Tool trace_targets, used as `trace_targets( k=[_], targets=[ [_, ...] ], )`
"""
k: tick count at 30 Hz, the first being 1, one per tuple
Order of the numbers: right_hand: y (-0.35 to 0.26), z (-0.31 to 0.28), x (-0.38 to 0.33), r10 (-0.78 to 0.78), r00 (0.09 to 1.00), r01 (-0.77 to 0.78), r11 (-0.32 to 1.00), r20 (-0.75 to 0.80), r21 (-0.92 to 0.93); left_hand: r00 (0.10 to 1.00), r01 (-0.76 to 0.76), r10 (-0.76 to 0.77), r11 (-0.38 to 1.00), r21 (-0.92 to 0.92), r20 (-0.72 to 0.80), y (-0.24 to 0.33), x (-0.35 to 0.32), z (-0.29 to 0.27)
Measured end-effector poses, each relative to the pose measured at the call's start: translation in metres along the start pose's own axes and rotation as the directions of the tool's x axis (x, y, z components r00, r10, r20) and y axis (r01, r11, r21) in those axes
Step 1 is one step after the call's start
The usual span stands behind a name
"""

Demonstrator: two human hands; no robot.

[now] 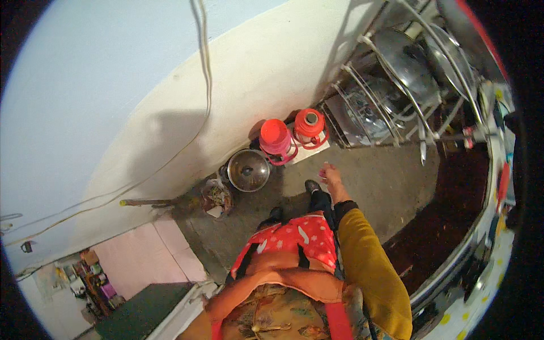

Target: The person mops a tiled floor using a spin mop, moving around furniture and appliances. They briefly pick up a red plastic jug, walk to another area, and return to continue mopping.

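My right arm, in a mustard sleeve, reaches forward over the floor. My right hand [332,177] hangs low with its fingers drawn together. Something small and pale may be between them, but it is too small to make out. Nearest to this hand are a red thermos flask [310,126] and a pink-and-red thermos flask [276,141], side by side on a pale base by the wall. Left of them a pot with a glass lid [248,170] sits on the floor. My left hand is out of the picture.
A bag of scraps [217,198] stands left of the pot, near a stick [147,202] by the wall. At right a metal rack [391,85] holds pans and bowls, beside a counter with a dark red front [453,209]. Pink panels [141,255] lie at left.
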State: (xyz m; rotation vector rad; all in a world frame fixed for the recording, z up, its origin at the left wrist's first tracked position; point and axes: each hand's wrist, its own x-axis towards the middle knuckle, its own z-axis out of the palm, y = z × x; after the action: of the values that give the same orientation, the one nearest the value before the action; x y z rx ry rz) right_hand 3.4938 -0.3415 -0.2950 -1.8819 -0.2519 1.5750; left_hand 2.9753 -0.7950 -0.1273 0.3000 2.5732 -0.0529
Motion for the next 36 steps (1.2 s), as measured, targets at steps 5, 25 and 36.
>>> trace_targets(
  k=[5, 25, 36],
  targets=[
    [-0.022, -0.007, 0.127, -0.054, 0.997, 0.064, 0.974, 0.052, -0.218, 0.989, 0.1, -0.105, 0.994, 0.054, 0.103, 0.029, -0.097, 0.052],
    [-0.098, -0.014, 0.249, -0.186, 0.937, 0.349, 0.557, 0.297, -0.753, 0.918, 0.308, -0.311, 0.95, 0.052, 0.246, 0.07, -0.245, 0.117],
    [-0.134, 0.042, 0.147, 0.068, 0.901, -0.294, 0.823, 0.429, 0.487, 0.948, 0.227, -0.194, 0.968, -0.11, 0.251, 0.014, -0.314, 0.164]
  ],
)
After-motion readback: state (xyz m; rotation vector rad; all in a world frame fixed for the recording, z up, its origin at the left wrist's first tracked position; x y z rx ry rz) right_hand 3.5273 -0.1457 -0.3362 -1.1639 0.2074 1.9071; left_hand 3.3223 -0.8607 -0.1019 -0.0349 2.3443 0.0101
